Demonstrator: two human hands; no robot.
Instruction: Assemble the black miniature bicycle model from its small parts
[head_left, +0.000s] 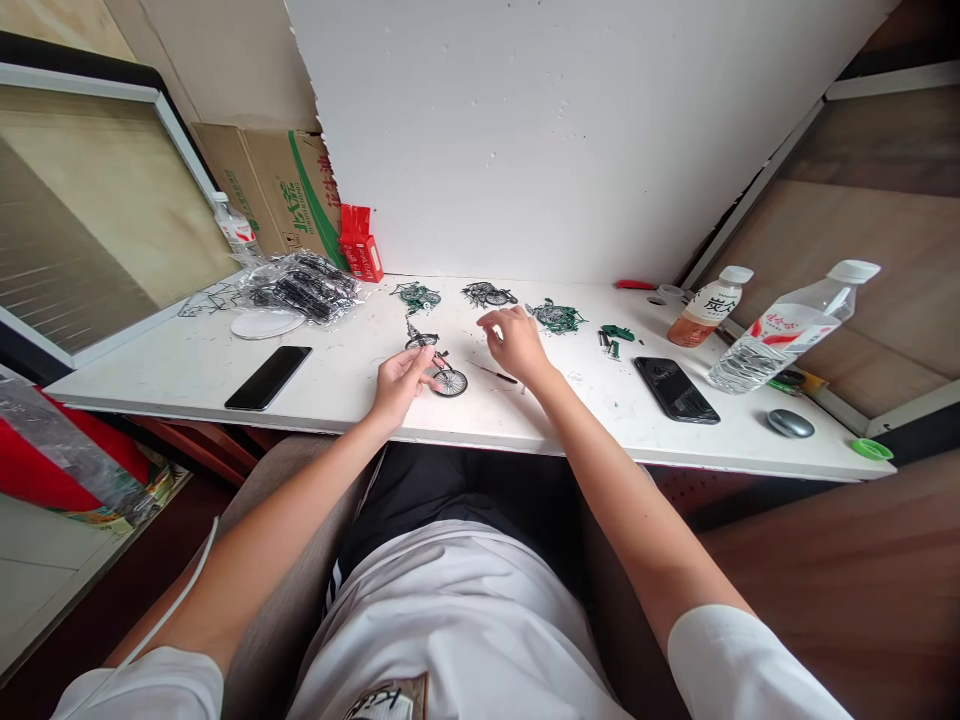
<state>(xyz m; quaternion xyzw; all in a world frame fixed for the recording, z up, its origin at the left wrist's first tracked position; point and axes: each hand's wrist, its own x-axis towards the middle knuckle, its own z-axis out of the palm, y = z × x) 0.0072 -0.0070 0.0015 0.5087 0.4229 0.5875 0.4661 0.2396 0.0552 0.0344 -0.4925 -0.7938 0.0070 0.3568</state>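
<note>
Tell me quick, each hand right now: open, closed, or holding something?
Left hand: closed, holding the toy bike.
Right hand: fingers curled; whether it pinches something small can't be told.

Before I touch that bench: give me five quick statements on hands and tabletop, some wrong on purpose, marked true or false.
1. The left hand holds a miniature bicycle. True.
2. The right hand also grips the bicycle. False: it is apart from it, further right.
3. A black smartphone lies on the left part of the white table. True.
4. The red box stands next to the orange-brown drink bottle. False: it stands at the back left, by the cardboard box; the bottle is on the right.
5. The drink bottle has no cap. False: a white cap is on it.
</note>
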